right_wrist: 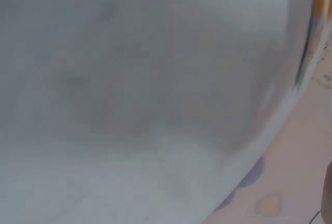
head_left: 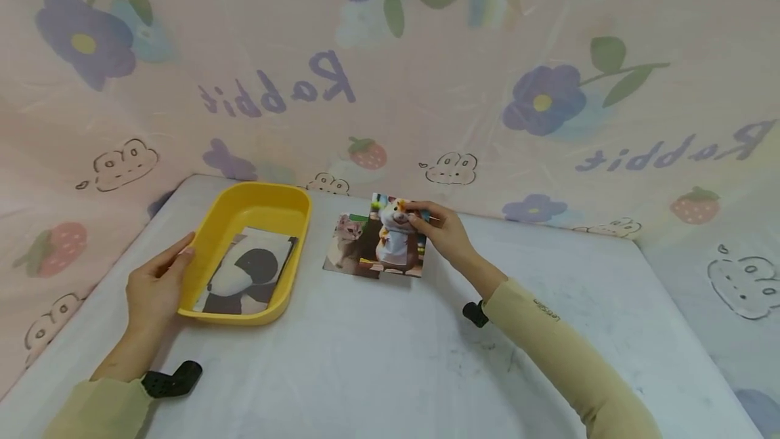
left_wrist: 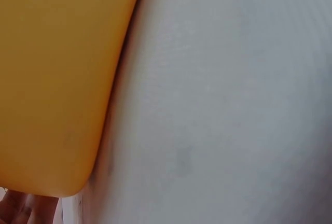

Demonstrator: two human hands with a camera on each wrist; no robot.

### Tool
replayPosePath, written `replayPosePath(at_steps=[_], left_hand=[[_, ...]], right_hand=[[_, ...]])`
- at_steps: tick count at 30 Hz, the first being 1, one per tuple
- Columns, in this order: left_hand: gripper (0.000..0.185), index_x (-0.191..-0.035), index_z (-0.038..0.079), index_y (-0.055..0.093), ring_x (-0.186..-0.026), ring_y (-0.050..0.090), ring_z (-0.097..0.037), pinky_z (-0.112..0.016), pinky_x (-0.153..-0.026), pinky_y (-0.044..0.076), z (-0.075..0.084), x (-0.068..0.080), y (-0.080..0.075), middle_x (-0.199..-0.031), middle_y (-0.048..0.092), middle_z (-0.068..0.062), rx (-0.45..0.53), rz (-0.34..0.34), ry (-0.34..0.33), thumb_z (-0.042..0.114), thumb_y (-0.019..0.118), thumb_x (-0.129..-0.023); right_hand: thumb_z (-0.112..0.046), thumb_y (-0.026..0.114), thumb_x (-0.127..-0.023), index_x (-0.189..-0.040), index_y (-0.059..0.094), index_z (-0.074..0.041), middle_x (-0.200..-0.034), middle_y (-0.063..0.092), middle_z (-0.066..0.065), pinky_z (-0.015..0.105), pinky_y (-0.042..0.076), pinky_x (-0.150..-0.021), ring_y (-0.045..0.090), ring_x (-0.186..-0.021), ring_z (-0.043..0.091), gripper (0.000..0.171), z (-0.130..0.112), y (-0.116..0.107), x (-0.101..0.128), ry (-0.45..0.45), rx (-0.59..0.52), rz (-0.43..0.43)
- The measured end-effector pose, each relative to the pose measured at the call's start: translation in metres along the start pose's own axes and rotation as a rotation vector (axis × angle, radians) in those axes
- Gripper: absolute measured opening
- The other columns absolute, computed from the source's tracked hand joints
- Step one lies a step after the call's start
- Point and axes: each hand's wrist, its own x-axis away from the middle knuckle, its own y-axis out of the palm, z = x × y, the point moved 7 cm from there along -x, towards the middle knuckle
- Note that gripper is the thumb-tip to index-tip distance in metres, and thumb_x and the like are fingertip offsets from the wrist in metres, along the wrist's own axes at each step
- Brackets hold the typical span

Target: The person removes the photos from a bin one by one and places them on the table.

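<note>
A pale bench (head_left: 390, 358) stood against a flowered curtain (head_left: 426, 73). My right hand (head_left: 445, 232) pinched a hamster card (head_left: 397, 236) at the picture stack (head_left: 356, 249); my left hand (head_left: 155, 286), fingers straight, steadied the yellow tray (head_left: 244, 215). Placing seemed underway; aligning edges comes next.

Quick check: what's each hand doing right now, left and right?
Left hand: open, fingers straight against the outer side of the yellow tray.
Right hand: pinching the hamster picture card at its top edge.
</note>
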Motion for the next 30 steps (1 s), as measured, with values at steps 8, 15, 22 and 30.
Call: replayPosePath(at_steps=[8, 15, 22, 30], left_hand=[[0.041, -0.134, 0.035, 0.054, -0.107, 0.048, 0.003, 0.000, -0.074, 0.038, -0.001, 0.000, -0.001, -0.138, 0.055, 0.009, -0.004, -0.010, -0.013, 0.047, 0.054, -0.094], [0.041, -0.134, 0.034, 0.054, -0.102, 0.047, 0.004, 0.000, -0.074, 0.039, 0.000, 0.002, 0.000, -0.137, 0.055, 0.009, 0.008, -0.014, -0.019, 0.046, 0.054, -0.095], [0.041, -0.133, 0.033, 0.055, -0.096, 0.047, 0.008, 0.000, -0.073, 0.038, 0.002, 0.002, -0.001, -0.133, 0.058, 0.012, 0.015, 0.000, -0.003, 0.045, 0.055, -0.094], [0.041, -0.133, 0.032, 0.055, -0.108, 0.049, 0.005, 0.000, -0.075, 0.038, 0.003, 0.003, -0.001, -0.134, 0.057, 0.012, 0.009, 0.000, 0.006, 0.045, 0.055, -0.094]], right_hand=[[-0.010, 0.061, -0.093, -0.121, 0.064, -0.001, -0.134, 0.056, 0.013, 0.017, 0.049, -0.084, 0.052, -0.124, 0.028, 0.029, 0.022, -0.019, 0.009, 0.053, 0.045, 0.017], [-0.013, 0.059, -0.095, -0.123, 0.064, -0.005, -0.133, 0.057, 0.013, 0.024, 0.049, -0.082, 0.057, -0.115, 0.029, 0.029, 0.034, -0.031, 0.016, 0.146, 0.141, 0.047], [-0.016, 0.058, -0.097, -0.125, 0.064, -0.008, -0.135, 0.056, 0.014, 0.028, 0.043, -0.077, 0.055, -0.104, 0.026, 0.030, 0.047, -0.034, 0.014, 0.264, 0.228, 0.056], [-0.018, 0.059, -0.096, -0.123, 0.065, -0.008, -0.133, 0.056, 0.016, 0.040, 0.045, -0.091, 0.055, -0.114, 0.031, 0.030, 0.057, -0.034, 0.012, 0.356, 0.271, 0.062]])
